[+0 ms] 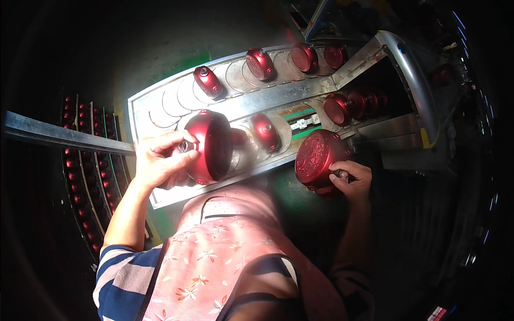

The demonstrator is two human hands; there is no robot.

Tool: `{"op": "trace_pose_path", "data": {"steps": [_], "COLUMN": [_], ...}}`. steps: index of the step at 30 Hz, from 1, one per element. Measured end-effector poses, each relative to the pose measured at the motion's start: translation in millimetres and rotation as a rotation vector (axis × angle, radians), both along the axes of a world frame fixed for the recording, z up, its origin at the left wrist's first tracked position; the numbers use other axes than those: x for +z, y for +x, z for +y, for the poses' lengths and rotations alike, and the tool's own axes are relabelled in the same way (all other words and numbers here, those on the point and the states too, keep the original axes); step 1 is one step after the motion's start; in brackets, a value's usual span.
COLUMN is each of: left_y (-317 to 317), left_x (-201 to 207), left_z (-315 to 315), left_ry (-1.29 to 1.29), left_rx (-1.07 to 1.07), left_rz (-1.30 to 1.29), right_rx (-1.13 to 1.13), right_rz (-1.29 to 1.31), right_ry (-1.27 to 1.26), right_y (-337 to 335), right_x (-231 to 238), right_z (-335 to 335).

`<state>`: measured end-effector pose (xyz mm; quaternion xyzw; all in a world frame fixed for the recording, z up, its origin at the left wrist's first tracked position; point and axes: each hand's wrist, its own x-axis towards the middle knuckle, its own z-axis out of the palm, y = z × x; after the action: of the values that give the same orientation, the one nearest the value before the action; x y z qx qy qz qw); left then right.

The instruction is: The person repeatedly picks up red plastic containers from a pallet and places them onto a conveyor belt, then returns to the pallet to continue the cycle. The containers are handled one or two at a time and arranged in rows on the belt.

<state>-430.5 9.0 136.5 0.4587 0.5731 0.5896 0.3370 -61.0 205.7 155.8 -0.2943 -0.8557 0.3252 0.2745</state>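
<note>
My left hand (166, 158) is closed with thumb and fingers round the metal-looking neck of a glossy red flask-shaped bottle (211, 147). It is held tilted over the near side of a conveyor (257, 104). My right hand (350, 179) pinches the neck of a second red bottle (316, 158), its embossed round face turned up. That one hangs just off the conveyor's near edge. Between the two hands, another red bottle (266, 132) stands on the near belt, touched by neither.
On the far lane stand several red bottles (208, 82); others (337, 109) sit by the dark tunnel opening at right, under a curved metal hood (407, 75). Racks (88, 176) hold rows of small red items at left. A metal rail (69, 134) meets the conveyor's left end.
</note>
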Motion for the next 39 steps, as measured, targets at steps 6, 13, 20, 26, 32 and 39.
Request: {"op": "trace_pose_path", "data": {"steps": [6,13,20,26,32,39], "left_y": [-48,-43,-61,-86,-113,-140], "left_x": [21,-17,-102,-137,-165,-147], "left_z": [111,188,237,269,268,225], "left_ry": [-0.005,-0.245,-0.280,-0.599,-0.698,-0.690], "left_rx": [0.303,0.421,0.590,0.715,0.767,0.801], "left_rz": [0.060,-0.061,-0.030,0.150,0.152,0.186], "right_rx": [0.088,0.134,0.227,0.280,0.374,0.505], "right_rz": [0.084,-0.054,-0.130,-0.148,-0.182,-0.071], "right_ry": [-0.109,-0.254,-0.210,-0.281,-0.141,-0.109], "right_y": [-32,-96,-160,-178,-160,-156], "right_x": [58,78,51,60,72,101], "right_z": [129,186,251,270,242,168]}}
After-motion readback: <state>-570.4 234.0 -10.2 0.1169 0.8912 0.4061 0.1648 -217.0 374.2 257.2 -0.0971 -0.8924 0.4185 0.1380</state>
